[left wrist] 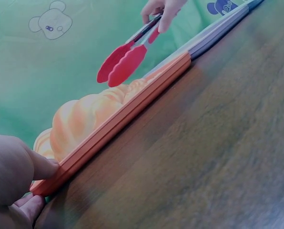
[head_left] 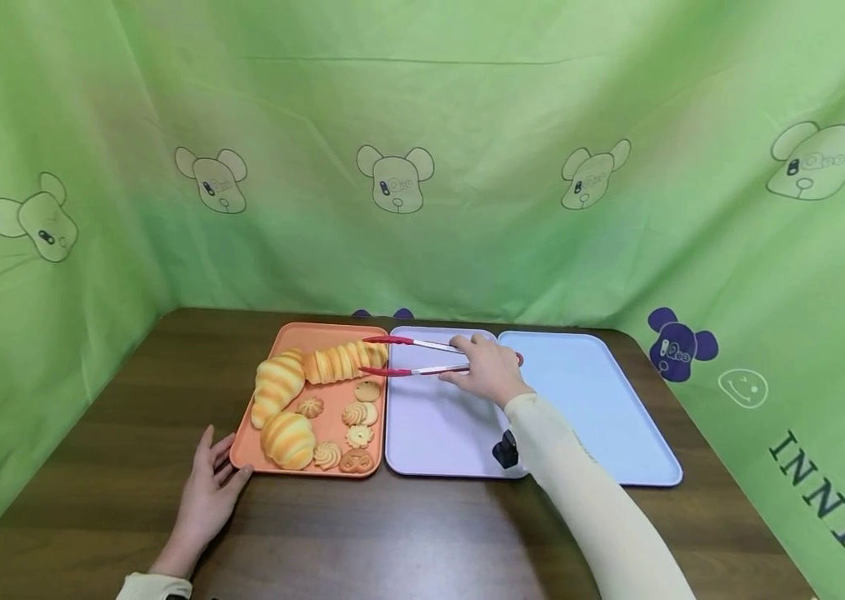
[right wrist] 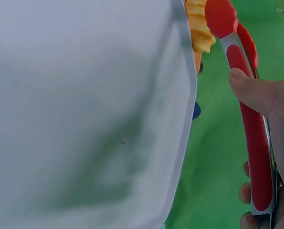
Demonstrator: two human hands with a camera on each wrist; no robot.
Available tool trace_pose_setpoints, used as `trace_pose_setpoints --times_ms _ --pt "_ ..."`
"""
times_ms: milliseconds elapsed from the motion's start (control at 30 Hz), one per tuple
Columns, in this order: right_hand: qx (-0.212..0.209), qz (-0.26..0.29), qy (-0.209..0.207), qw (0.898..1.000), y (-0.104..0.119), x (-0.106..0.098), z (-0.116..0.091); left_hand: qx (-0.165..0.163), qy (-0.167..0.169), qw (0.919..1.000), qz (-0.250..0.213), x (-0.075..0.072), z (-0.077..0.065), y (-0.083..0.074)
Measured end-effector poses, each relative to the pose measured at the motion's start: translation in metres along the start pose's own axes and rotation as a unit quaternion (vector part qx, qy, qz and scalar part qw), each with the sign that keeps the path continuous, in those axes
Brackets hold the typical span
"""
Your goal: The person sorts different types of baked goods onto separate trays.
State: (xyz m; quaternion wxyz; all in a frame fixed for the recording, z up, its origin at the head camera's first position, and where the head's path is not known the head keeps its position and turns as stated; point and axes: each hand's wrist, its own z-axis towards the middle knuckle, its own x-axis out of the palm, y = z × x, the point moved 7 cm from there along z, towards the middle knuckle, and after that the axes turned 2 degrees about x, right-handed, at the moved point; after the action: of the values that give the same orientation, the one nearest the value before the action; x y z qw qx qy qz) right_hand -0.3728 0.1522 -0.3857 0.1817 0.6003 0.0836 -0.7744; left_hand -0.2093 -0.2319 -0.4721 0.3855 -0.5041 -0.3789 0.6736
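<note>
My right hand (head_left: 488,369) holds a pair of red-tipped metal tongs (head_left: 430,369) above the purple tray (head_left: 437,433). The tips of the tongs stand apart, near the right end of a long ridged bread (head_left: 336,363), with nothing seen between them. At the near left corner of the orange tray (left wrist: 127,117), my left hand (left wrist: 13,176) pinches the rim, thumb on top and fingers beneath. On that tray lie the long bread, a croissant-shaped bread (head_left: 278,385), a rounder striped bread (head_left: 289,440) and several cookies, among them a pretzel-shaped cookie (head_left: 356,461).
A light blue tray (head_left: 595,392) sits at the right, side by side with the purple and orange trays. All rest on a dark wooden table (head_left: 362,533). Behind it hangs a green curtain (head_left: 467,250) with bear-head prints. The right sleeve (head_left: 587,492) reaches across the trays' near edges.
</note>
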Motion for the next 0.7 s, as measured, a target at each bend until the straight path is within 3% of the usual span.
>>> trace_pose_setpoints --times_ms 100,367,700 --pt "0.016 0.004 0.009 1.000 -0.005 0.002 0.004 -0.006 0.006 1.0000 0.001 0.001 0.001 0.000" --pt "0.070 0.056 0.082 0.993 -0.023 0.018 0.006 -0.005 0.005 1.0000 0.004 0.000 0.002 0.000" --pt "0.068 0.069 0.109 0.989 -0.034 0.028 0.007 -0.006 0.010 0.9999 0.005 0.001 0.001 -0.001"
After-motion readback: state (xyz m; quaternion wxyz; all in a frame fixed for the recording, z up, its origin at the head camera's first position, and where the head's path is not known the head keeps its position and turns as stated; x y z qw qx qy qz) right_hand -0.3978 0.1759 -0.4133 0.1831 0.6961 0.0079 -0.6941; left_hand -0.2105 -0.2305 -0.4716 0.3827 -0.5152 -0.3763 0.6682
